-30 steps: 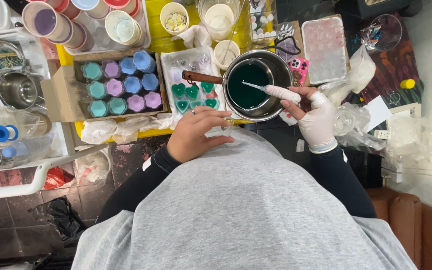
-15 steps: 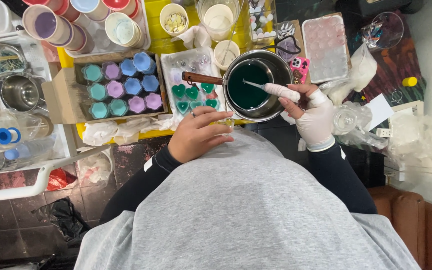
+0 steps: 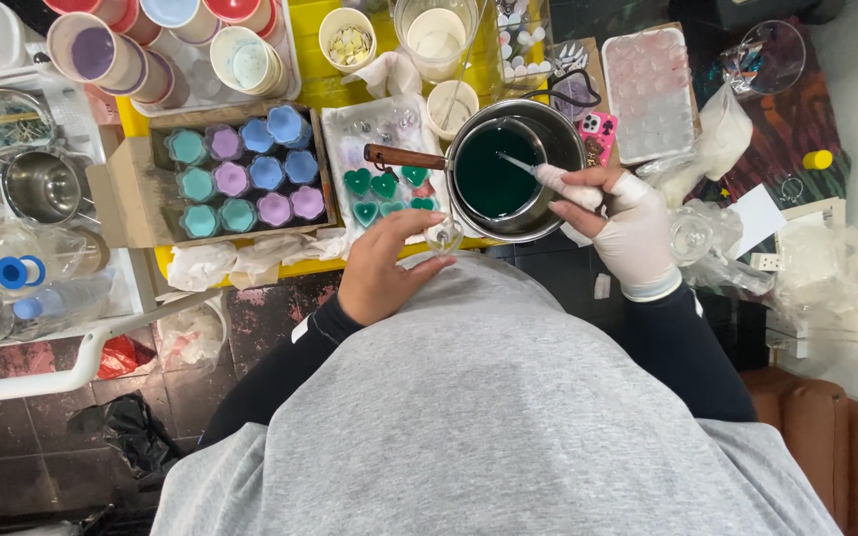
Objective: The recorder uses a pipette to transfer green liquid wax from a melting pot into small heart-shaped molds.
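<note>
My right hand (image 3: 631, 230), in a white glove, grips a white dropper tool (image 3: 558, 180) whose thin tip dips into dark green liquid in a steel saucepan (image 3: 501, 171) with a wooden handle. My bare left hand (image 3: 385, 263) holds a small clear cup (image 3: 443, 235) between thumb and fingers, just below the pan's near rim. Left of the pan lies a clear tray of green heart-shaped casts (image 3: 381, 189).
A cardboard tray (image 3: 121, 189) holds several teal, purple and blue flower-shaped casts. Paper cups (image 3: 101, 50) with coloured residue stand at the back left, a pink mould tray (image 3: 647, 94) at the back right. A steel pot (image 3: 40, 186) and bottles sit far left; crumpled plastic (image 3: 806, 268) lies right.
My left hand has turned and lifted the small clear cup into view near the pan. The dropper's tip has shifted slightly right in the green liquid.
</note>
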